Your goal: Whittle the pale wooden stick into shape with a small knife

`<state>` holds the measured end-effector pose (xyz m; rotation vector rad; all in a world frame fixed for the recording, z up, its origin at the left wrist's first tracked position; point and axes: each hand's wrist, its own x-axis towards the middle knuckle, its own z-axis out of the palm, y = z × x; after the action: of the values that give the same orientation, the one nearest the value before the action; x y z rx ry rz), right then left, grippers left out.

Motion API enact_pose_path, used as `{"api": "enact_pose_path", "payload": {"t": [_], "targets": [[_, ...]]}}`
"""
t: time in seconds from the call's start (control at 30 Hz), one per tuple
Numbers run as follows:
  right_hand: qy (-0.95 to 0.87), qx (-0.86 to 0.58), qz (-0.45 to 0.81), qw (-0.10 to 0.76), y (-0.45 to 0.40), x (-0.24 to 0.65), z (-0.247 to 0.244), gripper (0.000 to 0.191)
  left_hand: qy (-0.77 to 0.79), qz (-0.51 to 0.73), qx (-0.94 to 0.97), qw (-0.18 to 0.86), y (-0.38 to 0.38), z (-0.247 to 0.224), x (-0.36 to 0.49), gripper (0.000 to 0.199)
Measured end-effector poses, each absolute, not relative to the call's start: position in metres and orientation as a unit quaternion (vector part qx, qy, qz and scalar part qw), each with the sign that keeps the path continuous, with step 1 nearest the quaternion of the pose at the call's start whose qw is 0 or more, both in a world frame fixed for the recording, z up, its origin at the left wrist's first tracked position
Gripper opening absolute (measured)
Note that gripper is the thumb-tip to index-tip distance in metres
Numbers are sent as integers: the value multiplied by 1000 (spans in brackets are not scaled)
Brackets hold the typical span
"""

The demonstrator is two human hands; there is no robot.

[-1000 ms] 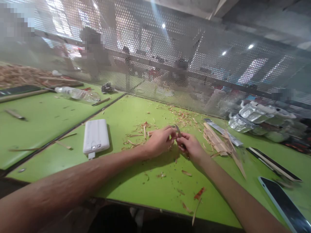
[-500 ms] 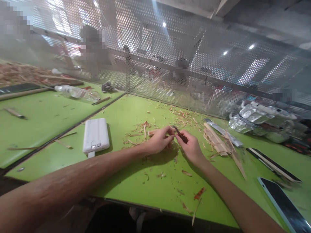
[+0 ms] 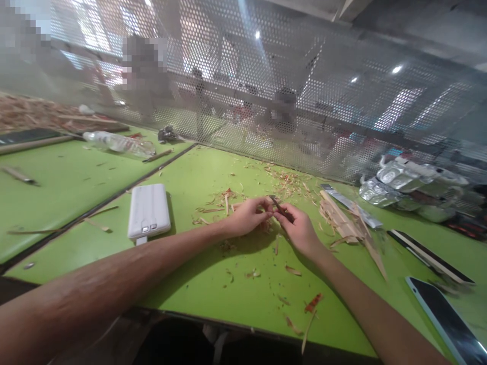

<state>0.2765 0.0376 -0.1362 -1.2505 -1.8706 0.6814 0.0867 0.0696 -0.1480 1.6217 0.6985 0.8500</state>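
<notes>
Above the green table, my left hand [image 3: 250, 217] and my right hand [image 3: 299, 225] meet, fingertips almost touching. A thin dark blade-like tool [image 3: 276, 203] slants out of my right hand, which is closed around it. My left hand is closed, thumb and fingers pinched close to the tool's tip; what it pinches is too small or hidden to make out. Just behind the left hand shows the end of a pale wood strip [image 3: 236, 207]; I cannot tell if it is held. Curled wood shavings [image 3: 209, 210] lie around and beneath both hands.
On the green table [image 3: 178, 284], a white power bank [image 3: 149, 210] lies left. At right are wood strips [image 3: 340, 218], a metal ruler [image 3: 352, 205], wrapped bottles [image 3: 411, 185] and a phone [image 3: 445, 317]. A plastic bottle [image 3: 117, 143] lies far left. A perforated screen [image 3: 243, 101] stands behind.
Almost nothing differs. Both hands keep their hold and place, with only a slight shift of the fingers and tool; the whole view has drifted a little.
</notes>
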Motion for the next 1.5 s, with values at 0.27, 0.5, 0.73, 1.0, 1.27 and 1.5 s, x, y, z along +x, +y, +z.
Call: {"api": "enact_pose_path", "payload": {"t": [0.27, 0.5, 0.73, 1.0, 1.27, 1.5], "targets": [[-727, -498, 279, 382, 37, 276, -138, 28, 301, 344, 675, 579, 73, -163, 90, 10], [-711, -498, 308, 389, 36, 271, -136, 30, 297, 324, 658, 612, 75, -166, 91, 9], [-664, -488, 438, 359, 35, 275, -130, 34, 264, 306, 674, 618, 76, -166, 86, 13], [-663, -465, 467, 355, 39, 277, -138, 38, 267, 304, 672, 620, 75, -159, 87, 12], [-659, -451, 483, 359, 42, 276, -144, 37, 248, 318, 639, 655, 78, -161, 90, 21], [-642, -467, 512, 327, 42, 280, -134, 41, 223, 289, 643, 673, 84, -164, 84, 13]]}}
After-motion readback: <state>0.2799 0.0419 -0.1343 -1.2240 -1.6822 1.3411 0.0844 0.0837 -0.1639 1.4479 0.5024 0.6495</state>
